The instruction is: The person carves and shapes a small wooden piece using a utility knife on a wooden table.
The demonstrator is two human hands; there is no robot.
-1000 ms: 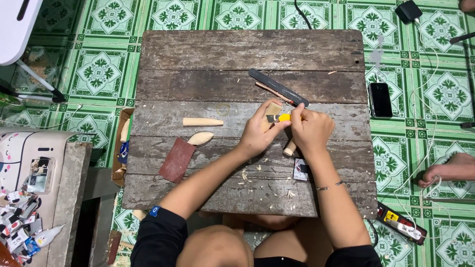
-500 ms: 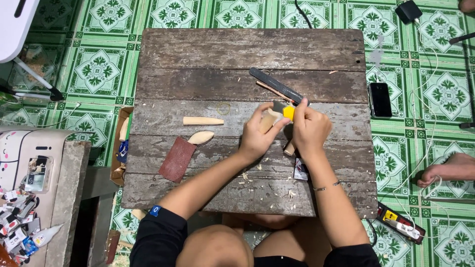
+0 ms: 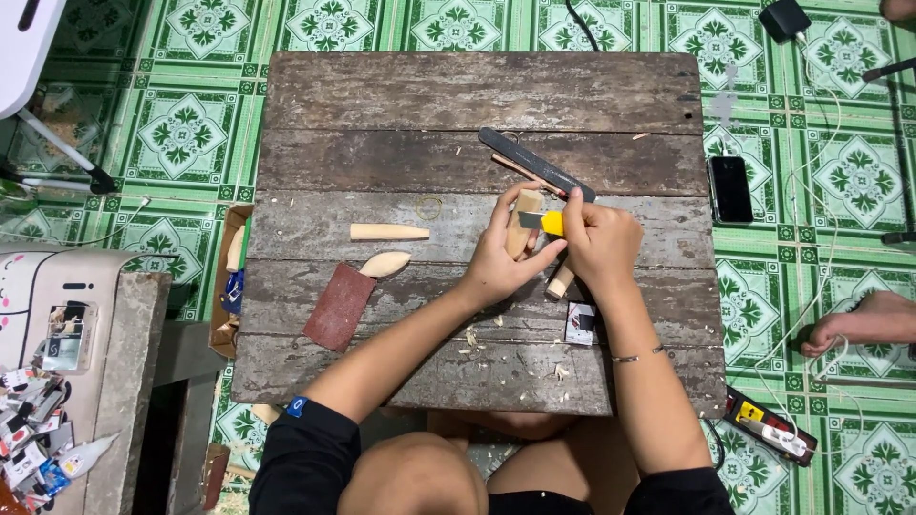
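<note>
Two bare forearms reached up from the near edge of the table (image 3: 382, 86), sleeves black at the shoulders. Wood shavings (image 3: 477, 339) lay scattered on the planks just below the hands. A small dark box (image 3: 579, 322) sat beside the right forearm, near a thin bracelet on that wrist.

Left hand (image 3: 498, 267) curled around a pale piece of wood (image 3: 523, 229), thumb and fingers pinching it upright-ish, slightly tilted. Right hand (image 3: 599, 243) clenched on a yellow-handled knife (image 3: 544, 222), blade laid against the wood piece. Both hands touching, pressed close over the work. A wooden stick (image 3: 559, 280) poked out under the right hand; how it was held could not be told.

Left of the hands: a reddish sheet of sandpaper (image 3: 340, 305), a leaf-shaped carved piece (image 3: 385, 263) touching its upper corner, and a tapered wood peg (image 3: 388, 232) just above. A rubber band (image 3: 428, 206) lay between peg and hands.

Beyond the hands: a long dark file (image 3: 530, 160) lying diagonally, a thin stick alongside it.

Off the table, on the green tiled floor (image 3: 191, 133): a black phone (image 3: 731, 188) to the right, with another person's hand (image 3: 863, 321) farther right.
</note>
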